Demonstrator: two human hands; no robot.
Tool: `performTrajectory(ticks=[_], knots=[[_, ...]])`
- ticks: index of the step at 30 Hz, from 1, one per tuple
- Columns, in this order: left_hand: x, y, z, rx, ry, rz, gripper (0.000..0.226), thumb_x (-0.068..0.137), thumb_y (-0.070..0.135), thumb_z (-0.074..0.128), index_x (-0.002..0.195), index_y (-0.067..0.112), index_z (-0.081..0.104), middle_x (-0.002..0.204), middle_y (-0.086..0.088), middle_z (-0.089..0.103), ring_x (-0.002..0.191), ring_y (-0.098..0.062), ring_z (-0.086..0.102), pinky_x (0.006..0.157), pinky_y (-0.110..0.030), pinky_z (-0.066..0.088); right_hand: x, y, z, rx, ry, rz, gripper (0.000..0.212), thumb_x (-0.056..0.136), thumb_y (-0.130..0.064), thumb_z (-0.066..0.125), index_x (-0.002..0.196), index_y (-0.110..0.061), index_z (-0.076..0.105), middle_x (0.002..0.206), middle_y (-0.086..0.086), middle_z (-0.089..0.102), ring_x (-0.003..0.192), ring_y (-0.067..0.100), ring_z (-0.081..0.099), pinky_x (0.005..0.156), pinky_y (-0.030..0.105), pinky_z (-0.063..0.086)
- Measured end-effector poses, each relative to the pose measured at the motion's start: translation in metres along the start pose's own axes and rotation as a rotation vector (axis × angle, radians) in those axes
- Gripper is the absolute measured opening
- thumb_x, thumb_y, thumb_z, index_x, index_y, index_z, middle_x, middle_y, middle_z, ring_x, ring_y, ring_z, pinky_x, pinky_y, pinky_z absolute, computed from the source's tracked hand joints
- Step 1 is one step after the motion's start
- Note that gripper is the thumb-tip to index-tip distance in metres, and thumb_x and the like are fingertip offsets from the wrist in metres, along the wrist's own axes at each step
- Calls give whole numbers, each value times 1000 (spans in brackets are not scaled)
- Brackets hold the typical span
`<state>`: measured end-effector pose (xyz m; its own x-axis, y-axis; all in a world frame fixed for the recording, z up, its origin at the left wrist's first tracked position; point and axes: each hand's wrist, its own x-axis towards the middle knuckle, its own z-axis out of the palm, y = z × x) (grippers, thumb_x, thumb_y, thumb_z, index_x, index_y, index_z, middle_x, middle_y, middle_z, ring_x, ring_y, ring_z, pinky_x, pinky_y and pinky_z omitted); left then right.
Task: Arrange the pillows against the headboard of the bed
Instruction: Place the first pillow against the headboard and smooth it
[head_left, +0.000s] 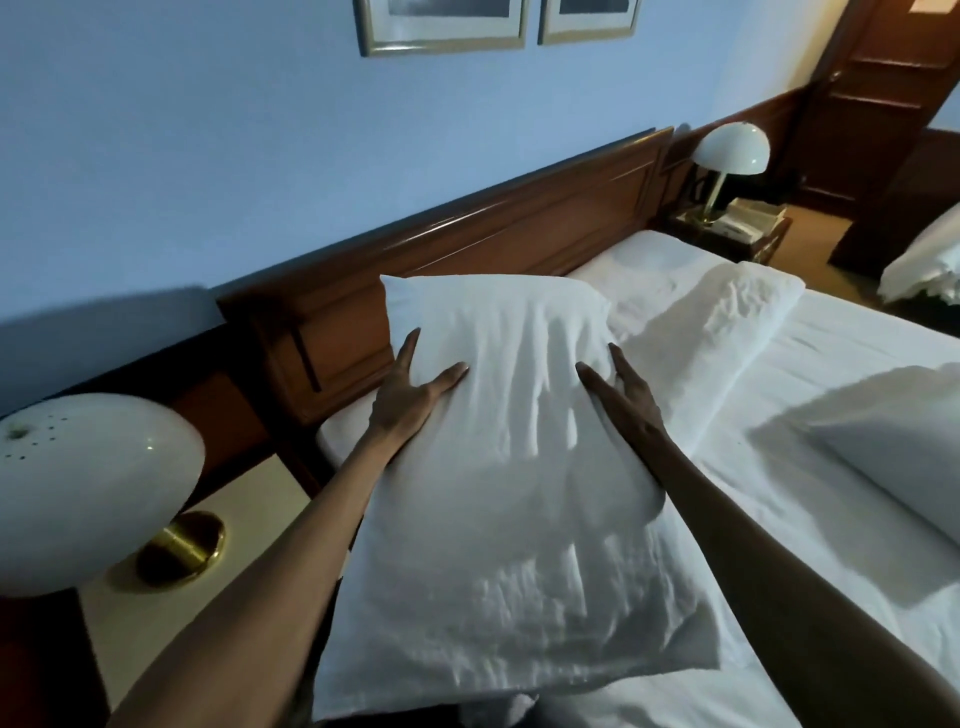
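A large white pillow (509, 467) is held between both hands over the near end of the bed, its far corner close to the wooden headboard (493, 228). My left hand (410, 395) grips its left edge, thumb on top. My right hand (623, 400) clasps its right edge. A second white pillow (711, 322) lies flat on the mattress beyond, a little short of the headboard. A third pillow (893, 447) rests at the right on the white sheet (831, 364).
A white dome lamp (88, 488) with a brass base stands on the near nightstand at my left. Another dome lamp (730, 148) and a telephone (748, 218) sit on the far nightstand. Framed pictures (447, 26) hang above. A second bed's edge (924, 260) is at right.
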<state>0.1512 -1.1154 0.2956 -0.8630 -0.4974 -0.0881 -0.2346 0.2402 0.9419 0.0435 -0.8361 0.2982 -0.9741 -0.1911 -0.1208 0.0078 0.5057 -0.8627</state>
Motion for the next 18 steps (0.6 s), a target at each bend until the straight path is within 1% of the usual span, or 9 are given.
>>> performTrajectory(ticks=[6,9,12,14,18], knots=[[100,-9,4,18,-84,7,100,72,70,77,156,49,27,157,13,47,141,-17,47,119,-46,37,67,-4,31,12,60,102,88,74,-83,53,151,-53,23,157,-5,42,143,30,39,117,47,28],[144,-11,20,60,-118,-6,99,73,70,76,156,50,27,161,11,41,146,-21,42,120,-50,34,102,1,38,-1,76,145,90,74,-81,51,153,-50,23,157,-5,41,144,29,39,117,47,28],[183,-16,40,93,-156,-14,99,72,74,74,156,51,27,164,10,36,149,-21,37,122,-50,31,133,11,40,2,96,176,85,80,-77,54,153,-48,24,157,-5,41,144,29,39,116,45,28],[208,-21,57,91,-176,-31,100,68,77,74,154,55,27,164,12,36,149,-20,37,122,-48,31,157,21,39,5,106,201,82,82,-75,55,153,-48,24,157,-4,42,143,29,39,115,44,28],[256,-29,90,82,-219,-50,98,70,74,76,154,55,28,162,14,38,147,-18,40,120,-47,34,205,44,38,-2,120,238,82,83,-75,54,154,-48,23,157,-5,42,143,28,40,115,44,29]])
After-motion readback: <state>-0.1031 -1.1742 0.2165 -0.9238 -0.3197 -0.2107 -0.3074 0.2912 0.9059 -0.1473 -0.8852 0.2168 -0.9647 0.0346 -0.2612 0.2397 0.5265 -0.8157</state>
